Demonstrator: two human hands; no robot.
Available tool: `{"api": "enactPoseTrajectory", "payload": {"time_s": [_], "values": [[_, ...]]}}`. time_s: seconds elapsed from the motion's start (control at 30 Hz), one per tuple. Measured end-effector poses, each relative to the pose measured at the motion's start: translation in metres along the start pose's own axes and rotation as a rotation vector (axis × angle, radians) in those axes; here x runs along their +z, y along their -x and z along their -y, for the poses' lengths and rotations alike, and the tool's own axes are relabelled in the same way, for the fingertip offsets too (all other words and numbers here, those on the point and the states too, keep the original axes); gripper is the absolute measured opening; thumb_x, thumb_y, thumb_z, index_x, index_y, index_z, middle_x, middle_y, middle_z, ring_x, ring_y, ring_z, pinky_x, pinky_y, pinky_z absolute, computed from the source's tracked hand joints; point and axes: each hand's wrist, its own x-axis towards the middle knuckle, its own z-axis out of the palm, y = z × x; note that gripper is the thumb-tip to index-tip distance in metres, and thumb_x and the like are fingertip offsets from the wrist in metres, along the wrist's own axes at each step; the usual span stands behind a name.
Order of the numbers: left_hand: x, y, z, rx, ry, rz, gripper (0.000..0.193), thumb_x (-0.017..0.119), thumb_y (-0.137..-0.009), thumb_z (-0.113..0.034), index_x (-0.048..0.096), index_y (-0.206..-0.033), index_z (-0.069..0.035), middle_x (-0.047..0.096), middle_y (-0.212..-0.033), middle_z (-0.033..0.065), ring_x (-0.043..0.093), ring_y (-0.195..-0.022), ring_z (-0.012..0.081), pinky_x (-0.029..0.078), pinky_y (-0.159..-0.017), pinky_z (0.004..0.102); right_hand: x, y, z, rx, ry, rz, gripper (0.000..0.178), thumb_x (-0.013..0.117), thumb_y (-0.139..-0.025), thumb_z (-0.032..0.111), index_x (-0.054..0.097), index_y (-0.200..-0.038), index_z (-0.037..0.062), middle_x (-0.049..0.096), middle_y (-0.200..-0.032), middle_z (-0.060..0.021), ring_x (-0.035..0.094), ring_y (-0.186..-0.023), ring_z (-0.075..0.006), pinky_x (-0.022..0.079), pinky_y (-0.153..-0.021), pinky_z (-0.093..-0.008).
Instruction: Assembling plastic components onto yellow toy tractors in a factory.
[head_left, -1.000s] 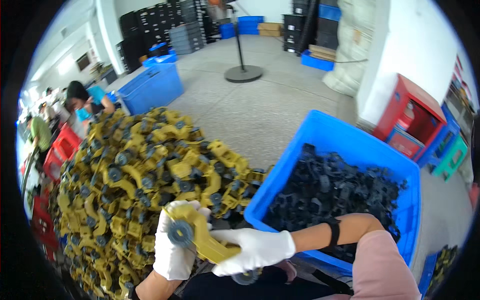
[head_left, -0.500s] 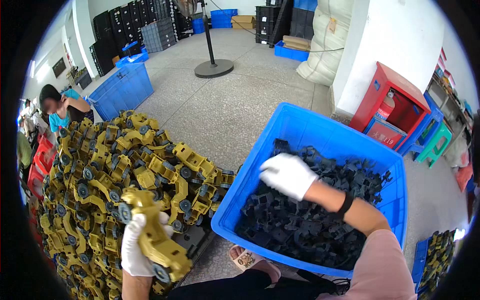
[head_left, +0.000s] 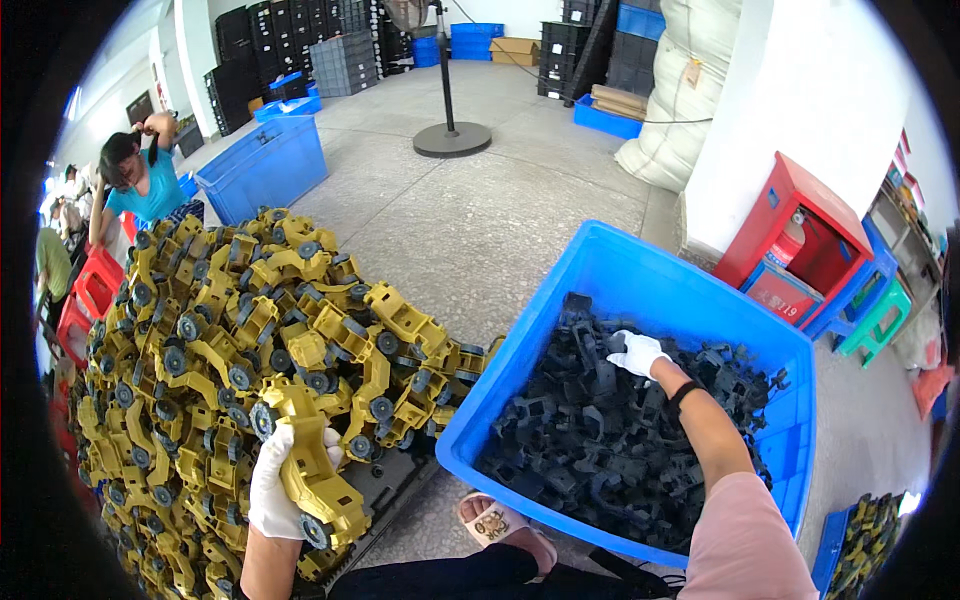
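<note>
My left hand (head_left: 277, 490), in a white glove, is wrapped round a yellow toy truck chassis (head_left: 318, 478) with dark wheels. It holds the chassis up at a slant in front of a tall heap of like yellow toy chassis (head_left: 215, 350). Over on the right, my white-gloved right hand (head_left: 638, 354) reaches down into a big blue bin (head_left: 570, 270). Its fingers are closed at a dark plastic part (head_left: 606, 347) on top of the many loose dark plastic parts (head_left: 590, 440); the fingertips are partly hidden among them.
Beside the bin stands a red cabinet (head_left: 790, 240) with a fire extinguisher, then a green stool (head_left: 878, 322). A floor fan (head_left: 452, 138) stands ahead. At the left a person in a teal top (head_left: 150, 190) sits behind the heap, near another blue bin (head_left: 265, 170) and red chairs (head_left: 98, 282).
My right hand has gone from hovering over the bin down into the dark parts, farther right. The left hand still holds the yellow chassis. The seated person has raised both arms.
</note>
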Motion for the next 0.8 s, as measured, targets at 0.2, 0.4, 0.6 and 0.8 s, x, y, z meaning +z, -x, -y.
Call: {"api": "enactPoseTrajectory", "payload": {"time_s": [0.2,0.4,0.6,0.8], "values": [[0.017,0.008,-0.008,-0.041,-0.149,0.115,0.064,0.08,-0.072,-0.022,0.053,-0.125,0.0,0.067,-0.103,0.0131,0.066,-0.091,0.0234,0.054,-0.08,0.0346,-0.041,0.042,0.042,-0.457,-0.649,-0.086,0.033,0.065,-0.091,0.03,0.065,-0.116,0.0093,0.069,-0.105,-0.0097,0.064,-0.096,-0.0224,0.051,-0.084,-0.0334],[0.035,0.022,-0.017,0.034,-0.18,0.269,0.082,0.085,-0.064,-0.002,0.041,-0.132,-0.005,0.057,-0.115,0.0081,0.058,-0.106,0.0204,0.05,-0.091,0.0369,-0.116,0.169,0.171,-0.679,-1.146,0.483,0.026,0.056,-0.097,0.015,0.058,-0.118,0.0001,0.067,-0.089,-0.0056,0.063,-0.075,-0.011,0.052,-0.068,-0.0264],[0.032,0.026,-0.015,0.046,-0.173,0.388,0.082,0.081,-0.069,0.009,0.035,-0.134,-0.01,0.057,-0.116,0.0066,0.059,-0.105,0.0169,0.05,-0.089,0.0326,-0.127,0.234,0.269,-0.695,-1.153,0.797,0.026,0.055,-0.099,0.018,0.057,-0.116,-0.0018,0.064,-0.083,-0.0047,0.062,-0.073,-0.01,0.052,-0.065,-0.0246],[0.027,0.033,-0.019,0.046,-0.08,0.443,0.083,0.076,-0.072,0.011,0.031,-0.137,-0.012,0.056,-0.119,0.0081,0.058,-0.11,0.0185,0.052,-0.091,0.0342,-0.124,0.246,0.294,-0.652,-1.178,0.774,0.028,0.056,-0.099,0.021,0.059,-0.107,-0.0051,0.062,-0.073,-0.0038,0.058,-0.06,-0.0078,0.046,-0.054,-0.0241]]}}
